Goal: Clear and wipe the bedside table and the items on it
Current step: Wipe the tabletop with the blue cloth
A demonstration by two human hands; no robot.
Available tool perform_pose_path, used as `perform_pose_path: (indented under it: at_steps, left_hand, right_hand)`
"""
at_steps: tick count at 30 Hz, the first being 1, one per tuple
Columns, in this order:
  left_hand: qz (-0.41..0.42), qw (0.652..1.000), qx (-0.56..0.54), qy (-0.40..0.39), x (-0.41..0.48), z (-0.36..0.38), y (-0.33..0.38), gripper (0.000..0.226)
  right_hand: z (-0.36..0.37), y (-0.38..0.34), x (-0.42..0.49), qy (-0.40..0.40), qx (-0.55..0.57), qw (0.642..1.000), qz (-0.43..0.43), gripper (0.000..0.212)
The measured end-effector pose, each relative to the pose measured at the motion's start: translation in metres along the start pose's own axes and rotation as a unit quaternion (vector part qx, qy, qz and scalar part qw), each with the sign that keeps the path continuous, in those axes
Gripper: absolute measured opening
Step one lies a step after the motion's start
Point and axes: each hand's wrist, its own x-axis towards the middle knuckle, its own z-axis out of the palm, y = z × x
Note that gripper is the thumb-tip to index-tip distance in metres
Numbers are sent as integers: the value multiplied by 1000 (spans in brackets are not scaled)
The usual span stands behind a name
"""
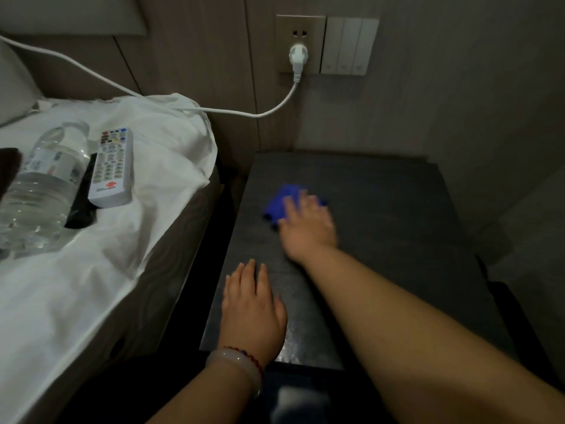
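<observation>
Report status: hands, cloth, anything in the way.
Right hand pressing cloth on table. Left hand flat near front edge. Bottle, remote over on bed.

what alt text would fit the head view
A right hand presses a blue cloth onto a dark table while the left hand rests flat near its front edge. On the bed lie a bottle and a white remote; a cable runs to a wall socket.

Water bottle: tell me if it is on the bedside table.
No, the water bottle lies on the bed sheet beside the white remote.
</observation>
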Motion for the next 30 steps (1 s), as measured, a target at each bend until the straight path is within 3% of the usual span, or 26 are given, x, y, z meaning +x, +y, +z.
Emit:
perform_pose_path:
  at_steps: [3, 7, 12, 15, 18, 20, 24, 27, 30]
  left_hand:
    - [-14, 999, -42, 4, -4, 3, -3, 35]
    - [-7, 999, -37, 12, -2, -3, -4, 29]
    - [28, 999, 0, 18, -1, -14, -14, 42]
    - [12, 999, 37, -32, -7, -15, -24, 63]
    - [-2, 996, 42, -75, -11, -16, -22, 75]
    - [-17, 995, 30, -95, -9, -20, -18, 74]
    - [-22, 996, -27, -77, -2, -26, -19, 56]
    - [-11, 995, -29, -100, 1, -32, -22, 54]
    - [-10, 991, -32, -126, 4, -35, -20, 60]
  right_hand:
    - [12, -66, -14, -56, 12, 989, -138, 57]
    - [4, -44, -13, -76, 13, 984, -159, 55]
    - [-12, 91, -32, -2, -6, 1000, 24, 58]
    - [-24, 172, -57, -1, 22, 982, 185, 60]
    - [-23, 173, -72, 6, 42, 965, 258, 61]
    - [-13, 135, -76, 15, 25, 976, 216, 61]
    - [11, 46, -105, 15, -3, 1000, 26, 60]
    - [21, 28, -144, -7, -2, 996, -84, 60]
    - [23, 54, -164, 5, -18, 997, -74, 61]
